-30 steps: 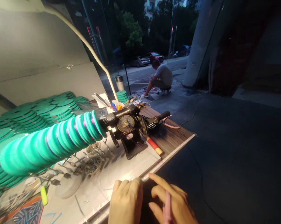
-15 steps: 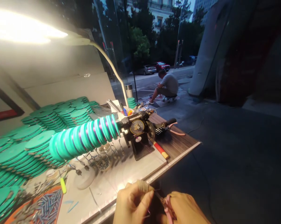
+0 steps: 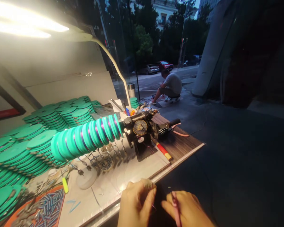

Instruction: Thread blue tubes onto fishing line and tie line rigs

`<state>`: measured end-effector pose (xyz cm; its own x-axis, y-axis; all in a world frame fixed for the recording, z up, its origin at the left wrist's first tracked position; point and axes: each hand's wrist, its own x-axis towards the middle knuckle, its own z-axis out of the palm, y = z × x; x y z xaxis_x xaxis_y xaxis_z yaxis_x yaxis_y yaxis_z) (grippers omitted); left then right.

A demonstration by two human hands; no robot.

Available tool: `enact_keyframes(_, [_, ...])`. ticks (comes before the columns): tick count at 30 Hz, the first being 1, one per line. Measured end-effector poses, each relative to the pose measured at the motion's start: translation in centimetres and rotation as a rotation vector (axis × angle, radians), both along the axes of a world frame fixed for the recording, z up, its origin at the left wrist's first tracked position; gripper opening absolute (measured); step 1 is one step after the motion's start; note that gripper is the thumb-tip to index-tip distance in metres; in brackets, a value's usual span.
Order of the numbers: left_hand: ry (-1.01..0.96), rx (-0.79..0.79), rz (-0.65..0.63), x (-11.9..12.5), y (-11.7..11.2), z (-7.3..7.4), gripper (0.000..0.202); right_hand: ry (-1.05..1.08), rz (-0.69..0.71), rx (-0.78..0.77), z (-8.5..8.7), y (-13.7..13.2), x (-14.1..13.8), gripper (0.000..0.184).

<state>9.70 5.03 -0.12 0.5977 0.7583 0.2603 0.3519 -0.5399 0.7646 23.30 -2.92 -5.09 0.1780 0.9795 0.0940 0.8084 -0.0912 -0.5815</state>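
Both my hands are at the bottom edge, just in front of the table's near edge. My left hand point(image 3: 136, 205) is closed in a pinch on something small that I cannot make out; a thin wire may run from it. My right hand point(image 3: 186, 210) is closed around a pink-handled tool point(image 3: 175, 208), seemingly small pliers. The two hands almost touch. Behind them on the table stands a black hand-cranked winding machine point(image 3: 142, 132) with a round dial, carrying a long row of teal spools point(image 3: 85, 138) on its shaft.
Stacks of teal discs point(image 3: 45, 126) fill the table's left and back. An orange tray of small tubes point(image 3: 38, 211) sits bottom left. Small hooks and parts point(image 3: 101, 159), a red-and-yellow tool point(image 3: 163, 150) and pink pliers point(image 3: 179, 132) lie nearby. A lamp point(image 3: 28, 26) shines overhead. A person point(image 3: 169, 86) crouches outside.
A second ago both hands lay open at the table edge; they have since closed, the left into a pinch, the right on the pink tool. The view has lifted slightly.
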Motion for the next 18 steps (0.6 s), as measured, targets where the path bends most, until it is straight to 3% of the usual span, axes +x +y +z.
enact_keyframes(4, [0.072, 0.209, 0.016, 0.1, -0.1, -0.2, 0.006, 0.363, -0.108, 0.279, 1.0, -0.4, -0.4, 0.018])
enact_keyframes(10, [0.105, 0.237, 0.002, 0.1, -0.1, -0.6, 0.011, 0.521, -0.268, 0.323, 1.2, -0.7, -1.9, 0.014])
enact_keyframes(15, [0.138, 0.231, -0.026, 0.1, -0.1, -0.4, 0.015, 0.546, -0.086, 0.258, 1.2, -0.1, -1.2, 0.010])
enact_keyframes(18, [0.164, 0.227, -0.018, 0.1, -0.1, -0.3, 0.016, 0.529, -0.094, 0.314, 0.8, 0.0, -1.1, 0.007])
